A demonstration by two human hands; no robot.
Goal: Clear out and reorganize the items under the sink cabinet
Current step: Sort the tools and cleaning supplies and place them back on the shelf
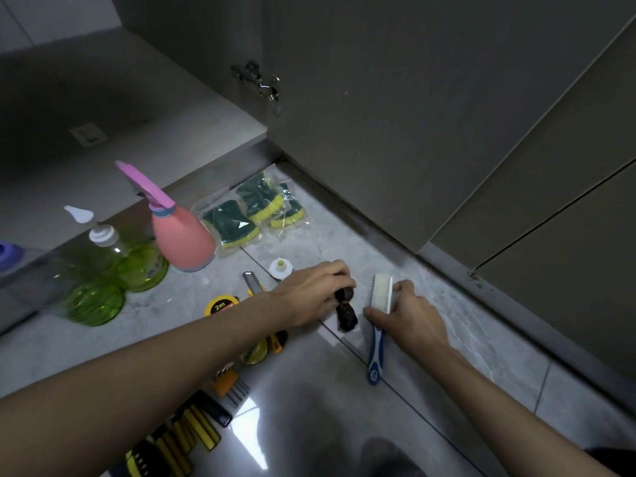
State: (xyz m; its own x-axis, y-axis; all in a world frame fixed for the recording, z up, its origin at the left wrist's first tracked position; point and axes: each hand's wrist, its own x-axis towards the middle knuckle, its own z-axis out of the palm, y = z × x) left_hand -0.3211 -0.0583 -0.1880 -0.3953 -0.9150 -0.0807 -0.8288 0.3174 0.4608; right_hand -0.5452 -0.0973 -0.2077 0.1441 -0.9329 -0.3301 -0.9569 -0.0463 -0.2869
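Note:
Items from the cabinet lie on the grey tiled floor (344, 407). My left hand (309, 292) grips a small dark brown object (347, 313) that lies on the floor. Just to its right, my right hand (411, 316) holds the white bristle head of a scrubbing brush (382, 294); its blue and white handle (375, 356) points toward me. A pink spray bottle (180, 232) stands at the left. Behind it lie bagged green and yellow sponges (253, 210). The open cabinet floor (137, 125) is at the upper left.
Green dish-soap bottles (113, 270) with white pump tops stand at the left. A yellow tape measure (220, 304), a utility knife (253, 284), a white cap (281, 268) and yellow-handled screwdrivers (186, 432) lie near my left arm. The open cabinet door (378, 115) stands ahead.

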